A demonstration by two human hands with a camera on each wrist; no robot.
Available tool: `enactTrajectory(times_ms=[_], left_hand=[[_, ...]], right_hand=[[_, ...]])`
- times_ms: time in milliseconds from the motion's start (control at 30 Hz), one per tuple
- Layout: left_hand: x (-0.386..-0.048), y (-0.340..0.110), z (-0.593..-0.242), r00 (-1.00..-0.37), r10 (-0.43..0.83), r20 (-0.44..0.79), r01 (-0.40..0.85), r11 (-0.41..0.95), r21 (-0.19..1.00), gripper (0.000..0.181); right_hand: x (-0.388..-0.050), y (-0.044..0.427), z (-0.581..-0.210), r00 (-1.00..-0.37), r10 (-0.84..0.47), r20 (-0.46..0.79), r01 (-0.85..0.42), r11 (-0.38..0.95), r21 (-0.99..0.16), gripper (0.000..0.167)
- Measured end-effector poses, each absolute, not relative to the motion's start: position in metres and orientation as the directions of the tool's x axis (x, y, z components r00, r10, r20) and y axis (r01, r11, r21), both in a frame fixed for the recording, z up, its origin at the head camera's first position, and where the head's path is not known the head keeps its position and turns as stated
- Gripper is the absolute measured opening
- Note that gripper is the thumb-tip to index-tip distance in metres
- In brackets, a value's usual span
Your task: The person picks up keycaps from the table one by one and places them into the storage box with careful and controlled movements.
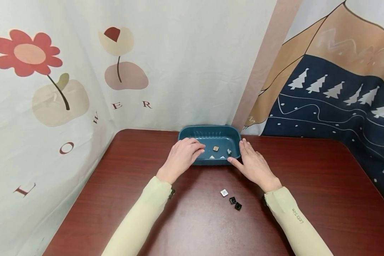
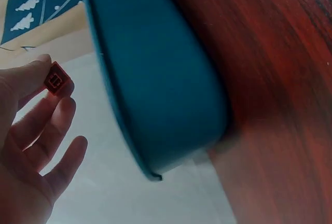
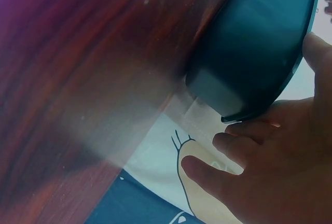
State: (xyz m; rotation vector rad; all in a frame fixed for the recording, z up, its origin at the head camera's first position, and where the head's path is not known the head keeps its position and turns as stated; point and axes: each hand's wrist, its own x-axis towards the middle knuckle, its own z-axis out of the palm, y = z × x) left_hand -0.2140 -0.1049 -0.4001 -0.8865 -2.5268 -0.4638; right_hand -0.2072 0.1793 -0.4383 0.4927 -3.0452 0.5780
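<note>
My left hand (image 1: 185, 153) is over the left part of a blue-green bin (image 1: 211, 162). In the left wrist view, its thumb and index finger pinch a small square red piece (image 2: 56, 79) above the bin's rim; the other fingers are spread. My right hand (image 1: 256, 167) touches the bin's right end, thumb at the near rim and fingers extended along the side, as the right wrist view also shows. Inside the bin lie a tan square piece (image 1: 216, 148), a grey-blue piece (image 1: 229, 152) and two pale pieces partly hidden by the near wall.
On the table (image 1: 192, 220) in front of the bin lie a white square piece (image 1: 224, 192) and two black pieces, one (image 1: 232, 200) beside the other (image 1: 238, 206). A printed curtain (image 1: 185, 71) hangs right behind the table's back edge and the bin.
</note>
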Motion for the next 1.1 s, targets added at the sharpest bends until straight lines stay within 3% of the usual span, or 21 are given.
enactTrajectory(times_ms=[333, 667, 1100], left_hand=[[-0.234, -0.095, -0.415, -0.798, 0.481, 0.363, 0.568, 0.801, 0.189, 0.017], [-0.243, -0.087, -0.409, -0.906, 0.412, 0.1, 0.423, 0.863, 0.276, 0.014], [-0.246, -0.085, -0.412, -0.926, 0.367, 0.082, 0.377, 0.899, 0.222, 0.018]], right_hand=[[-0.207, 0.181, -0.438, -0.953, -0.299, 0.037, -0.291, 0.882, -0.372, 0.097], [-0.207, 0.18, -0.437, -0.955, -0.296, 0.027, -0.283, 0.879, -0.383, 0.097], [-0.208, 0.18, -0.439, -0.954, -0.296, 0.039, -0.287, 0.876, -0.388, 0.099]])
